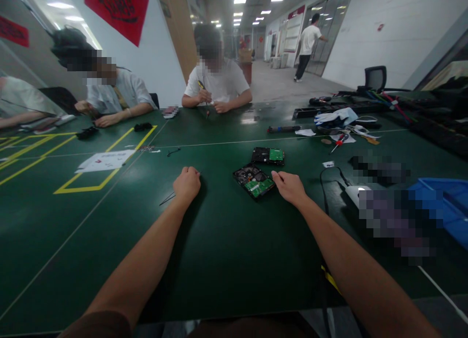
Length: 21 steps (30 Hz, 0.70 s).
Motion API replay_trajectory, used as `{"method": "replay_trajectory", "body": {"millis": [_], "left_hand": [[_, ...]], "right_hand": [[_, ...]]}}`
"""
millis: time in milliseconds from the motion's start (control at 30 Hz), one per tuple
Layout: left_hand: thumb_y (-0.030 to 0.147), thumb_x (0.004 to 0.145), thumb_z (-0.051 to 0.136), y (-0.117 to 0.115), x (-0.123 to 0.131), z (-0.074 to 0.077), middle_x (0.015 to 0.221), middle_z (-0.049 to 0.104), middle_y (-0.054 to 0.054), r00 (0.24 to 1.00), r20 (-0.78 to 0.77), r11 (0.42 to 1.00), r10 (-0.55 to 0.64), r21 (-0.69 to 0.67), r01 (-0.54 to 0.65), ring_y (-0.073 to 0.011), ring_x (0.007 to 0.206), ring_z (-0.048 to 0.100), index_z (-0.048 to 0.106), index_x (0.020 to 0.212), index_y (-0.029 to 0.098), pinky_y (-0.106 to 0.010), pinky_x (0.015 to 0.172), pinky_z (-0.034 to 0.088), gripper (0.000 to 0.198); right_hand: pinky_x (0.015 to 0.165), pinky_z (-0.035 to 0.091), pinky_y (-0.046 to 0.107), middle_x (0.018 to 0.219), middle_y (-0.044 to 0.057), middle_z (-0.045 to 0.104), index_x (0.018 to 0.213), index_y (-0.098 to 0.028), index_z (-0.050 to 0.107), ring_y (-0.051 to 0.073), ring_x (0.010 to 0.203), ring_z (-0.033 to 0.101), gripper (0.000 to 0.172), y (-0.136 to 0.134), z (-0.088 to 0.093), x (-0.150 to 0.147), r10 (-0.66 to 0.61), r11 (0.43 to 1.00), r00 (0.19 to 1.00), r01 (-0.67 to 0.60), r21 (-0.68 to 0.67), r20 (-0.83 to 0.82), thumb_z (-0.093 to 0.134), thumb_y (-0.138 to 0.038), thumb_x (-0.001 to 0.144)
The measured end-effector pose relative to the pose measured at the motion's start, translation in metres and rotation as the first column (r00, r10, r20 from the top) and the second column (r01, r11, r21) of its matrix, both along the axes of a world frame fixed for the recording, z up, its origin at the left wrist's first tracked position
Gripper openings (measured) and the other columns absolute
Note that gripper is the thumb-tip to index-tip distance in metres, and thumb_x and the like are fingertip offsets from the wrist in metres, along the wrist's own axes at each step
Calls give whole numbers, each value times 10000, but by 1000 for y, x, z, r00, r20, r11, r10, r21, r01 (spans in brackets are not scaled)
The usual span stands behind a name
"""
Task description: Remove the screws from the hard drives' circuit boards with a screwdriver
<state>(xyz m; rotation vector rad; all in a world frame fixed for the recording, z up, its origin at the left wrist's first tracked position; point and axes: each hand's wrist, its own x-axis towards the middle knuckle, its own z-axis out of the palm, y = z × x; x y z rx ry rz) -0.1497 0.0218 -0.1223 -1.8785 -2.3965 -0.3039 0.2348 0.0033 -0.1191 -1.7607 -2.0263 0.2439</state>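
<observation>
An opened hard drive (pixel 255 181) with a green circuit board lies on the dark green table (pixel 226 240) in front of me. My right hand (pixel 290 186) rests at its right corner, fingers curled together against the drive's edge. My left hand (pixel 187 182) sits on the table to the left of the drive, closed in a fist. A thin dark tool (pixel 167 199) pokes out from under that fist toward the lower left. A second hard drive (pixel 268 155), also with a green board, lies just behind the first.
Two seated people work across the table; one holds a yellow-handled tool (pixel 202 87). A red screwdriver (pixel 340 140), white gloves (pixel 336 116) and papers lie at the right rear. A blue bin (pixel 448 201) and black cable (pixel 323 187) are on the right. A paper sheet (pixel 106 160) lies on yellow floor-tape lines.
</observation>
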Motion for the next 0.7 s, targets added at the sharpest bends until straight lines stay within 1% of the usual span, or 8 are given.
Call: {"method": "replay_trajectory", "body": {"millis": [233, 300, 400, 433, 500, 600, 667, 700], "left_hand": [[320, 1032, 349, -10, 11, 4, 1191, 645, -158, 1000, -24, 999, -14, 43, 15, -307, 1023, 671, 610, 1177, 182, -395, 764, 514, 329], [287, 1042, 320, -16, 19, 5, 1149, 658, -151, 996, -64, 993, -61, 94, 67, -293, 1012, 668, 613, 1161, 178, -373, 750, 499, 335], [280, 1048, 344, -27, 41, 7, 1103, 673, -126, 966, -122, 949, -230, 190, 250, -272, 968, 659, 630, 1124, 181, -359, 747, 482, 312], [282, 1049, 359, -32, 51, 7, 1087, 677, -119, 947, -138, 922, -290, 224, 315, -264, 951, 655, 639, 1098, 184, -358, 762, 480, 301], [276, 1051, 384, -43, 73, 5, 1061, 687, -108, 893, -157, 841, -422, 299, 450, -241, 937, 650, 648, 1060, 189, -348, 804, 477, 278], [277, 1045, 441, -61, 105, 3, 1033, 703, -92, 764, -202, 661, -613, 400, 636, -217, 925, 656, 652, 1042, 202, -331, 810, 474, 224], [271, 1035, 479, -71, 121, 1, 1020, 709, -83, 695, -244, 553, -676, 455, 698, -209, 893, 657, 646, 1034, 204, -327, 778, 476, 179], [268, 1032, 491, -75, 127, 1, 1019, 711, -80, 675, -261, 518, -691, 472, 713, -208, 875, 658, 642, 1037, 205, -328, 763, 479, 164]], "right_hand": [[612, 313, 300, 720, 44, 650, 723, -216, 597, 171, 636, 541, 539, -2, 4, 0, 13, 1000, 999, -13, -4, -42, 314, -549, 1039], [631, 337, 302, 744, 50, 662, 752, -215, 613, 178, 664, 557, 491, -4, 10, -1, -8, 999, 997, 11, 32, -81, 346, -514, 1035], [677, 379, 310, 793, 69, 674, 784, -207, 619, 189, 713, 579, 389, -14, 24, -6, -31, 975, 986, 66, 211, -162, 439, -469, 1008], [699, 395, 312, 813, 74, 679, 801, -205, 625, 194, 736, 590, 357, -19, 30, -10, -3, 962, 981, 56, 267, -192, 465, -454, 1000], [731, 426, 313, 851, 77, 691, 833, -205, 648, 198, 771, 611, 309, -28, 38, -17, 100, 952, 963, -19, 307, -249, 511, -437, 984], [737, 459, 316, 887, 63, 713, 901, -214, 701, 196, 774, 630, 246, -41, 44, -31, 255, 952, 908, -174, 253, -332, 588, -428, 947], [720, 475, 315, 879, 52, 726, 900, -216, 716, 192, 762, 640, 236, -47, 45, -37, 301, 952, 853, -240, 192, -426, 620, -429, 929], [719, 484, 314, 883, 46, 730, 910, -217, 722, 189, 764, 646, 230, -48, 45, -39, 328, 945, 821, -288, 157, -467, 627, -426, 925]]}}
